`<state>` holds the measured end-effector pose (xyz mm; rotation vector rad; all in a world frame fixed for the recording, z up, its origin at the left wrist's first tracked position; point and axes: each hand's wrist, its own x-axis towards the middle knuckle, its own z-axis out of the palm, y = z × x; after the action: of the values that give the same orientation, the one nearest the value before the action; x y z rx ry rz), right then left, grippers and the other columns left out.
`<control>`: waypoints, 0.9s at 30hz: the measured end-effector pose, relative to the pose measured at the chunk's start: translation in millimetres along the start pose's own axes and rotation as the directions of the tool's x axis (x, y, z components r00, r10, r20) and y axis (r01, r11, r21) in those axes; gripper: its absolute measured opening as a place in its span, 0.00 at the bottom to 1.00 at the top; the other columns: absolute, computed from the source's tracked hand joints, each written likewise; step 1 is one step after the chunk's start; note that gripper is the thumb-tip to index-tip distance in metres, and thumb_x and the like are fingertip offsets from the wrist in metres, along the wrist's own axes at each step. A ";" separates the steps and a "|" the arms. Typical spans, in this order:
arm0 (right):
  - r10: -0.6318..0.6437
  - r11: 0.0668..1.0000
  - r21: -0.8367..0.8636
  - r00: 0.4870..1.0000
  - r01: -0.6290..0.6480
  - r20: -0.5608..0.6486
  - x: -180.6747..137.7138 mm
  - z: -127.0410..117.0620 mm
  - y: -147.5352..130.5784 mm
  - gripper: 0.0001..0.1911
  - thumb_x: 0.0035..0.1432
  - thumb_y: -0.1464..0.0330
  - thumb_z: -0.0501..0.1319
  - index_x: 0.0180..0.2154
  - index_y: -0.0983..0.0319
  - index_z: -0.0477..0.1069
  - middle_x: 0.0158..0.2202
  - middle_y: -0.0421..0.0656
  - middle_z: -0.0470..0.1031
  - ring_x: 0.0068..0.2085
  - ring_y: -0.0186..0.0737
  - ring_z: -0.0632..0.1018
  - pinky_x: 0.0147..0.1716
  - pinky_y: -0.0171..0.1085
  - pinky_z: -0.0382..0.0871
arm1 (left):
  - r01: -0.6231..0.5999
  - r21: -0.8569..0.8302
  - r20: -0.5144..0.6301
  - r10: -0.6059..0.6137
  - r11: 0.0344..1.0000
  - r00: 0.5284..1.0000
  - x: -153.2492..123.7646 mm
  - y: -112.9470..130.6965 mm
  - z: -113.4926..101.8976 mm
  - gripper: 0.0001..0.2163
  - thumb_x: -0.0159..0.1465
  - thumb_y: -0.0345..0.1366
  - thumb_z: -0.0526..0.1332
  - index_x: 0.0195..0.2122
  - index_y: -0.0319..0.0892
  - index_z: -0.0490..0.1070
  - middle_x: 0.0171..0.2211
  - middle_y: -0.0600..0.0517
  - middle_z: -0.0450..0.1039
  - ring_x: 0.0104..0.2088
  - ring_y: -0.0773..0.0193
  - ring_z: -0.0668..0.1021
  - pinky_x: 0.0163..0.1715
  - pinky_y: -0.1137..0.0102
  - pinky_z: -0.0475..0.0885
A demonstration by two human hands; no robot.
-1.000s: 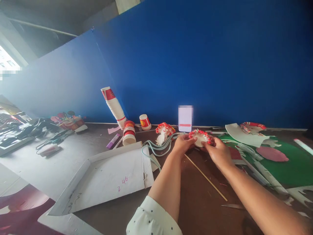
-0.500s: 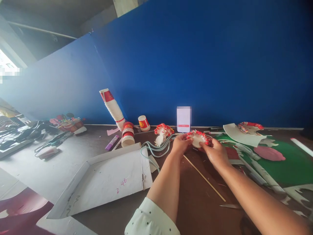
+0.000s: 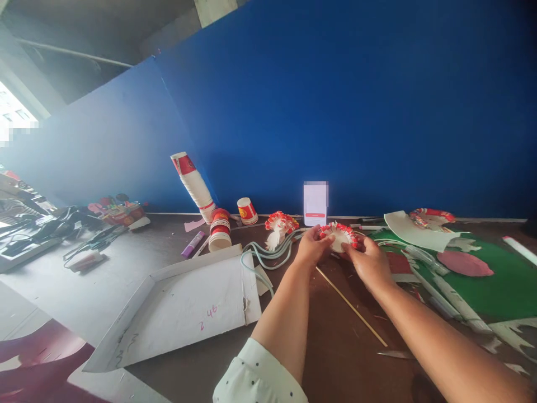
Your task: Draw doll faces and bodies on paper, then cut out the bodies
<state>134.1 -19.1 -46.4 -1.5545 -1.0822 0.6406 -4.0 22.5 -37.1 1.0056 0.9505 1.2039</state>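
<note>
Between both my hands is a paper cup cut and folded into a flower shape [image 3: 339, 240], with a pale round middle and a ring of red and white curled strips. My left hand [image 3: 312, 246] pinches its left edge, thumb on top. On its right edge, my right hand [image 3: 369, 262] grips it with the thumb near the pale middle. Another red and white cut-cup flower [image 3: 281, 225] lies just left of my hands, by a loop of pale cable [image 3: 272, 256]. A thin wooden stick [image 3: 350, 305] lies on the table below my hands.
A phone [image 3: 315, 204] stands upright behind my hands. Stacked paper cups [image 3: 195, 190], one upside-down cup [image 3: 247, 211], a purple glue stick [image 3: 193, 244] and a white box lid [image 3: 184, 313] are leftward. Rightward are a green sheet [image 3: 474, 285], paper scraps and a blade [image 3: 396, 354].
Both hands keep hold of the cut-cup flower in nearly the same place. The view has shifted very slightly; nothing on the table has visibly moved.
</note>
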 end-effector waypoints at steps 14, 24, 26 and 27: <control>-0.009 1.000 0.015 1.000 0.009 0.017 6.4 7.5 15.8 0.20 0.49 0.59 0.67 0.44 0.59 0.75 0.37 0.45 0.83 0.39 0.48 0.82 0.39 0.44 0.76 | -0.024 0.021 -0.046 0.025 0.999 0.999 -0.5 -2.1 0.6 0.26 0.54 0.28 0.69 0.56 0.41 0.73 0.42 0.48 0.80 0.40 0.61 0.80 0.46 0.67 0.73; 0.037 0.973 0.225 0.996 -0.053 0.076 5.5 14.3 18.0 0.19 0.49 0.61 0.68 0.44 0.57 0.74 0.37 0.44 0.83 0.37 0.49 0.84 0.36 0.46 0.81 | 0.028 -0.004 -0.048 -0.028 1.000 0.998 0.3 0.0 -0.4 0.17 0.53 0.23 0.66 0.44 0.41 0.78 0.35 0.51 0.79 0.40 0.60 0.80 0.49 0.65 0.72; 0.049 0.960 0.272 0.995 -0.071 0.085 6.0 14.0 16.2 0.18 0.49 0.62 0.68 0.43 0.57 0.74 0.38 0.45 0.83 0.37 0.50 0.84 0.36 0.47 0.82 | 0.051 -0.062 -0.004 -0.051 0.997 0.999 -2.7 3.5 -0.6 0.22 0.54 0.24 0.66 0.52 0.41 0.75 0.41 0.49 0.79 0.41 0.61 0.80 0.49 0.65 0.73; 0.054 0.954 0.291 0.995 -0.076 0.085 6.4 13.2 15.5 0.18 0.49 0.62 0.68 0.43 0.57 0.73 0.38 0.45 0.83 0.38 0.51 0.84 0.37 0.48 0.82 | 0.066 -0.090 0.025 -0.064 0.994 0.998 -4.4 5.5 -1.4 0.25 0.55 0.25 0.67 0.55 0.41 0.72 0.43 0.47 0.79 0.42 0.61 0.80 0.49 0.65 0.73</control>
<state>130.5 -7.3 -63.8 -1.3201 -0.9458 0.8707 -7.4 18.8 -32.0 0.9075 0.8968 1.1696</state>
